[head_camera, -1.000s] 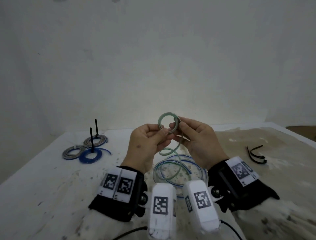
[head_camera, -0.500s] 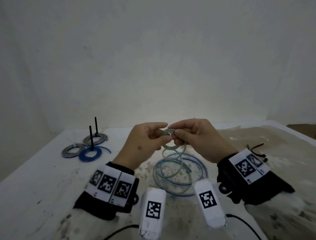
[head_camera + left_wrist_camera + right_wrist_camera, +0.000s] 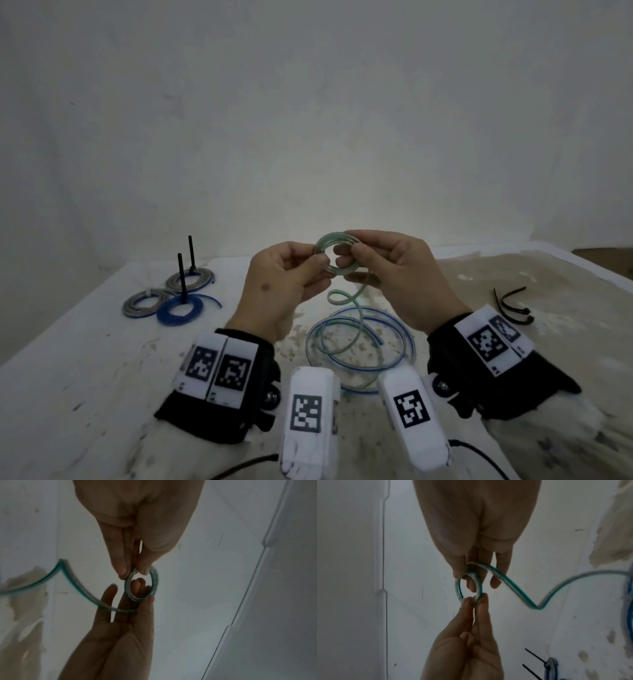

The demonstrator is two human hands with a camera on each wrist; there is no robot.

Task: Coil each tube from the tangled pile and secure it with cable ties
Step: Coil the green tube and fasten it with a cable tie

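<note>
Both hands hold one small coil of clear green-striped tube in the air above the table. My left hand pinches its left side with thumb and fingers, as the left wrist view shows on the coil. My right hand pinches the opposite side; in the right wrist view this hand grips the coil. The uncoiled length spirals down to loose loops of green and blue-striped tube lying on the table.
Three tied coils lie at the back left, two with black ties sticking upright. Loose black cable ties lie at the right. A white wall closes the far side. The table is stained white.
The hands dipped and tilted the small coil flat half a second ago, then lifted it upright again. Both hands kept hold of it throughout.
</note>
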